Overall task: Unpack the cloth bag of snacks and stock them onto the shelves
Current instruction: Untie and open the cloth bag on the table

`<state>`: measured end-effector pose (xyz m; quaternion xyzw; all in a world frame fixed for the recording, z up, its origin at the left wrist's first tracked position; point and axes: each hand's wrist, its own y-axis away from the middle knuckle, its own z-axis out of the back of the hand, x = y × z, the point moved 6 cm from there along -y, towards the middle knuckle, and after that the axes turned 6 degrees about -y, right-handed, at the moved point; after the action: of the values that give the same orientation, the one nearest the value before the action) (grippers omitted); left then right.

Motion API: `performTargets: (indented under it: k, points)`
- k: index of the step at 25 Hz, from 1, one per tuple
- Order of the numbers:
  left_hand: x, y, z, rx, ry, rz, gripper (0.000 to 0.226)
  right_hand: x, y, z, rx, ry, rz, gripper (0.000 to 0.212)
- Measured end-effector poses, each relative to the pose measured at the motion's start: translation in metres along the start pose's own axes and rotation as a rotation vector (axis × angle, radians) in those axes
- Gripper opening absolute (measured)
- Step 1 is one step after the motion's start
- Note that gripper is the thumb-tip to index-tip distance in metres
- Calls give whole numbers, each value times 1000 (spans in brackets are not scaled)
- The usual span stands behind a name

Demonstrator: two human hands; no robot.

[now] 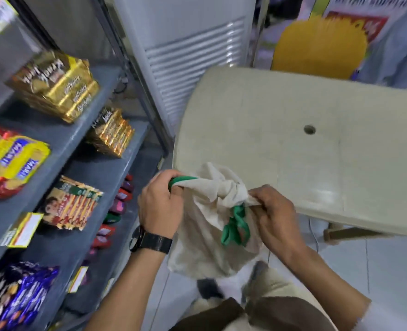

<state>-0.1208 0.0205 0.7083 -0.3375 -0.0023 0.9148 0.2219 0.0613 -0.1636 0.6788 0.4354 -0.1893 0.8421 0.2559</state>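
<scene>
We hold the cloth bag [204, 235] just off the surface [293, 139] edge, left hand [159, 206] and right hand [274, 216] fingers clamped on its bunched mouth. It seems empty; one careless tug could spill leftovers short of the shelves [61, 144].

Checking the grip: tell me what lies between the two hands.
In the head view, the bunched top of the cloth bag spans from left hand to right hand; green handles dangle below.
</scene>
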Motion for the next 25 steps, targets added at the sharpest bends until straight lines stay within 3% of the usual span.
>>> performTargets:
  k: [3, 7, 17, 25]
  points:
    - [-56, -71, 15, -89, 52, -61, 28, 32, -74, 42, -99, -23, 57, 27]
    - [-100, -152, -4, -90, 24, -25, 27, 30, -169, 75, -130, -5, 76, 26]
    - [-119, -267, -120, -10, -269, 40, 25, -68, -317, 71, 91, 69, 1, 20]
    - [-69, -276, -187, 376, -379, 158, 27, -125, -336, 39, 302, 128, -128, 25]
